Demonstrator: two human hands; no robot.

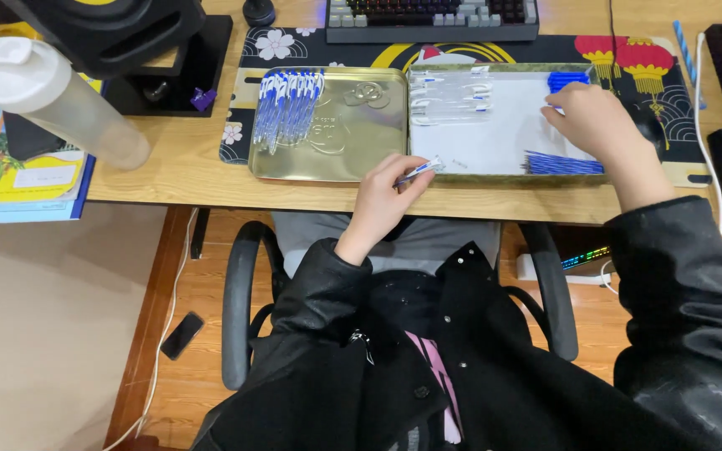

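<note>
Two hands: my left hand (382, 196) pinches a light, stiff, slippery pen (420, 170) mid-barrel; my right hand (588, 117), fingers curled, touches blue caps (566, 80) at two o'clock.

I count two shallow trays side by side on my desk: one gold metal tray (369, 125) on the left and one white-bottomed tray (495, 142) on the right. There are three loose heaps of pen parts in the white tray, namely clear barrels (449, 96), blue caps (567, 79) and blue refills (561, 164), plus one row of finished pens (287, 107) in the gold tray, too tightly packed for me to number singly. I also count one pen (419, 171) in my left hand (386, 200), one keyboard (432, 18), one plastic bottle (52, 96) and one phone (182, 335) on the floor.
</note>
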